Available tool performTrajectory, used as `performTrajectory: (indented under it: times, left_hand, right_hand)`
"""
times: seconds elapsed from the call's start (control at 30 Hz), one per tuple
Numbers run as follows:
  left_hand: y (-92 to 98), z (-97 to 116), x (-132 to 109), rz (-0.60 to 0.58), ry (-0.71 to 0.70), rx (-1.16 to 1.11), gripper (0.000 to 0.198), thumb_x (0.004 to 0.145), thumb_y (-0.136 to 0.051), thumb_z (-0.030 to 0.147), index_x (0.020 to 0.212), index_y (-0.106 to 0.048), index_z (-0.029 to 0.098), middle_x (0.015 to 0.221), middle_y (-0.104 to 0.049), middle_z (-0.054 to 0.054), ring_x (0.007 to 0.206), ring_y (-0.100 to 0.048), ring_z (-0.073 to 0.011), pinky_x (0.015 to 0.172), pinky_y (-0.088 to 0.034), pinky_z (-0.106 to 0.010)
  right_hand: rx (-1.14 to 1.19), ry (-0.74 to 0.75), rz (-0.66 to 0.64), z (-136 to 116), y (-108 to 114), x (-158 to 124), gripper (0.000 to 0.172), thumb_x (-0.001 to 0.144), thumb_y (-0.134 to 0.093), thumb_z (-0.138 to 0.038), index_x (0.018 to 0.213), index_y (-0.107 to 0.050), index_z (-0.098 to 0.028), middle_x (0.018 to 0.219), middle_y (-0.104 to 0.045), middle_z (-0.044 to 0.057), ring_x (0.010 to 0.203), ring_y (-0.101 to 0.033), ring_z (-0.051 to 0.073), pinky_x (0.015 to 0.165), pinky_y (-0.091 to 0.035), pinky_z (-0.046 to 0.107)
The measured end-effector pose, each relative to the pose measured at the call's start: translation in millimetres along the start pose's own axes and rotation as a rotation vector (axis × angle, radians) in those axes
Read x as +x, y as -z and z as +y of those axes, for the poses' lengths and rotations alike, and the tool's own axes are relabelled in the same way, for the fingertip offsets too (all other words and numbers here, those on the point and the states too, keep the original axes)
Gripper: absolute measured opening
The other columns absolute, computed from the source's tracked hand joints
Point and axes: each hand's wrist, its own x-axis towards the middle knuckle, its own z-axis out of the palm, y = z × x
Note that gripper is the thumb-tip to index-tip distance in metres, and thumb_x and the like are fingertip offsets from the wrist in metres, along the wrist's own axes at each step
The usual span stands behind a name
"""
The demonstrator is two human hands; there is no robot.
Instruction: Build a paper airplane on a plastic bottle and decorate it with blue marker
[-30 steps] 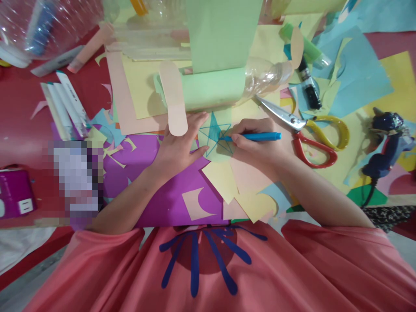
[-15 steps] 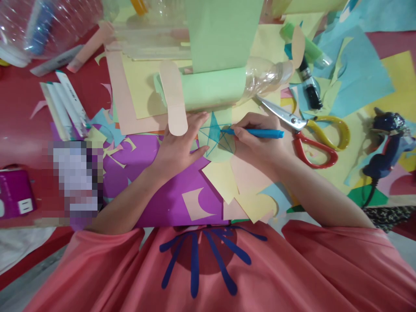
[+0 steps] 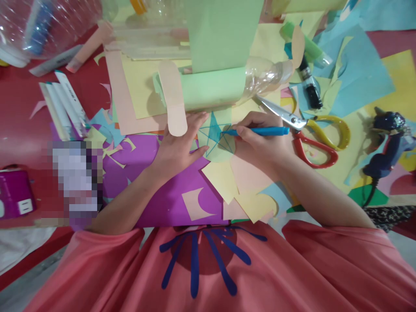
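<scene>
My right hand (image 3: 256, 134) is closed round a blue marker (image 3: 271, 131), its tip at a star outline drawn on pale green paper (image 3: 221, 154). The upper and central parts of the star (image 3: 213, 130) are coloured teal. Fingers apart, my left hand (image 3: 183, 145) lies flat at the left edge of that paper. A peach paper strip (image 3: 175, 99) hangs over the back of the left hand. The strip is attached to the end of a clear plastic bottle (image 3: 263, 78) wrapped in green paper (image 3: 212, 89), lying just beyond both hands.
Scissors (image 3: 300, 125) with red and yellow handles lie partly open right of my right hand. A dark blue glue gun (image 3: 386, 143) rests at the far right. Several white markers (image 3: 66, 104) lie at the left, near a purple box (image 3: 16, 193). Paper scraps (image 3: 198, 203) are scattered around.
The marker has shifted slightly to the right, with its back end farther out and a little higher. My left hand stays in place on the paper.
</scene>
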Motion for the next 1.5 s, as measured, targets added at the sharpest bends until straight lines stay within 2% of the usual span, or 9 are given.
performTrajectory:
  times: [0.13, 0.27, 0.43, 0.57, 0.83, 1.1, 1.27, 1.4, 1.5]
  left_hand:
    - [0.9, 0.4, 0.2, -0.002, 0.001, 0.005, 0.06, 0.087, -0.057, 0.03, 0.142, -0.034, 0.022, 0.145, -0.046, -0.009, 0.137, -0.039, -0.0259, 0.115, -0.031, -0.045]
    - [1.5, 0.8, 0.6, -0.003, -0.009, 0.013, 0.061, 0.087, -0.058, 0.029, 0.142, -0.034, 0.019, 0.144, -0.047, -0.01, 0.137, -0.039, -0.0262, 0.115, -0.031, -0.045]
    - [1.9, 0.8, 0.5, 0.001, -0.004, 0.015, 0.06, 0.087, -0.059, 0.029, 0.141, -0.036, 0.02, 0.144, -0.047, -0.009, 0.136, -0.04, -0.0256, 0.115, -0.031, -0.044]
    - [1.8, 0.7, 0.3, -0.009, 0.006, 0.001, 0.06, 0.087, -0.058, 0.03, 0.142, -0.035, 0.02, 0.145, -0.046, -0.01, 0.137, -0.039, -0.0262, 0.115, -0.031, -0.045]
    - [1.1, -0.3, 0.5, -0.001, -0.003, -0.006, 0.059, 0.087, -0.058, 0.031, 0.141, -0.035, 0.024, 0.144, -0.047, -0.007, 0.137, -0.039, -0.0261, 0.115, -0.031, -0.046]
    - [0.9, 0.7, 0.4, -0.016, 0.019, -0.009, 0.062, 0.086, -0.058, 0.03, 0.143, -0.033, 0.021, 0.145, -0.046, -0.01, 0.138, -0.038, -0.0275, 0.115, -0.031, -0.047]
    - [1.6, 1.1, 0.4, -0.013, 0.024, -0.003, 0.06, 0.086, -0.058, 0.03, 0.142, -0.035, 0.023, 0.144, -0.047, -0.008, 0.137, -0.038, -0.0262, 0.115, -0.031, -0.046]
    - [0.9, 0.5, -0.1, -0.015, 0.027, -0.018, 0.061, 0.087, -0.058, 0.031, 0.143, -0.034, 0.022, 0.145, -0.046, -0.008, 0.138, -0.037, -0.0272, 0.115, -0.031, -0.047]
    - [0.3, 1.0, 0.5, -0.031, 0.04, -0.009, 0.062, 0.087, -0.057, 0.031, 0.144, -0.033, 0.022, 0.147, -0.043, -0.009, 0.139, -0.036, -0.0281, 0.114, -0.031, -0.047]
  right_hand:
    - [-0.039, -0.003, 0.017, -0.9, -2.5, -1.4, 0.022, 0.078, -0.061, -0.021, 0.058, -0.054, -0.021, 0.056, -0.054, -0.002, 0.054, -0.047, 0.01, 0.05, -0.039, 0.025]
    - [-0.02, 0.0, -0.06, -1.2, -1.4, -1.8, 0.019, 0.076, -0.061, -0.018, 0.058, -0.054, -0.02, 0.051, -0.051, -0.003, 0.051, -0.044, 0.009, 0.049, -0.036, 0.025]
    - [-0.023, -0.023, -0.005, -2.3, -1.2, -2.2, 0.021, 0.077, -0.059, -0.016, 0.057, -0.054, -0.02, 0.051, -0.049, -0.003, 0.053, -0.045, 0.009, 0.05, -0.035, 0.024]
    - [-0.037, -0.003, -0.025, -3.5, -1.5, -2.6, 0.02, 0.075, -0.059, -0.014, 0.057, -0.053, -0.02, 0.052, -0.05, -0.003, 0.051, -0.044, 0.009, 0.049, -0.035, 0.025]
    - [-0.067, -0.012, -0.009, -2.5, 0.1, -1.8, 0.022, 0.076, -0.058, -0.019, 0.056, -0.05, -0.021, 0.052, -0.05, -0.002, 0.052, -0.045, 0.01, 0.05, -0.037, 0.026]
    - [-0.057, 0.013, -0.104, -4.2, 0.6, -2.9, 0.02, 0.077, -0.058, -0.021, 0.057, -0.053, -0.02, 0.052, -0.052, -0.002, 0.052, -0.046, 0.01, 0.049, -0.037, 0.026]
    - [-0.051, -0.006, -0.076, -4.9, 1.7, -2.5, 0.018, 0.076, -0.059, -0.021, 0.058, -0.055, -0.02, 0.053, -0.054, -0.002, 0.052, -0.046, 0.01, 0.051, -0.039, 0.026]
    - [-0.028, -0.024, -0.125, -3.8, 1.9, -2.0, 0.019, 0.077, -0.063, -0.024, 0.059, -0.057, -0.019, 0.054, -0.055, -0.002, 0.053, -0.047, 0.009, 0.051, -0.039, 0.025]
    - [0.059, -0.021, -0.048, -4.5, 1.3, -2.4, 0.023, 0.08, -0.065, -0.029, 0.061, -0.057, -0.02, 0.055, -0.056, -0.002, 0.054, -0.05, 0.009, 0.051, -0.04, 0.024]
